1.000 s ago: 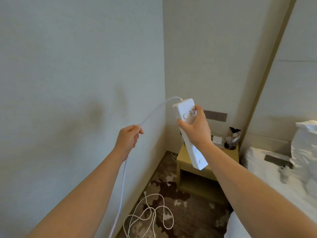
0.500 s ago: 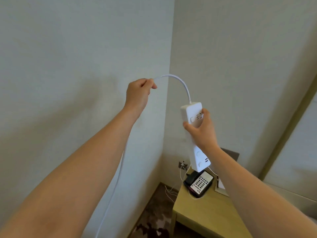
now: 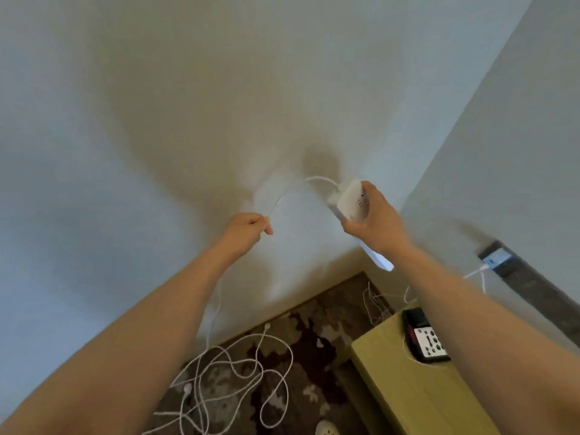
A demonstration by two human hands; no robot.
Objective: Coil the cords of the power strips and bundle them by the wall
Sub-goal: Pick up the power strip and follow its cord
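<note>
Coiling, first wrap: item held aloft in the room corner, cord mostly unwound.

Power strip [image 3: 351,200]: white, tilted, raised in front of the wall; right hand [image 3: 376,221] clenched round its upper body, thumb on the near face. Lower end pokes out below the palm.

Cord [image 3: 285,193]: leaves the top of the strip in a short arch and runs to the left hand [image 3: 248,227], which pinches it between thumb and curled fingers. From there it drops along the wall to the floor.

Loose white cords [image 3: 238,381]: tangled heap on the patterned carpet [image 3: 314,334] near the wall base; which strand belongs to this strip cannot be told.

Bedside table [image 3: 405,384]: just right of the heap, carrying a telephone [image 3: 423,337].

Handling note (judgement): bring the pinched length round the strip body, keep each wrap snug beside the last, and let the cord slide through the left fingers rather than yank it, since the trailing part looks likely to snag in the heap. Keep the strip gripped firmly so wraps do not slip off its end.
</note>
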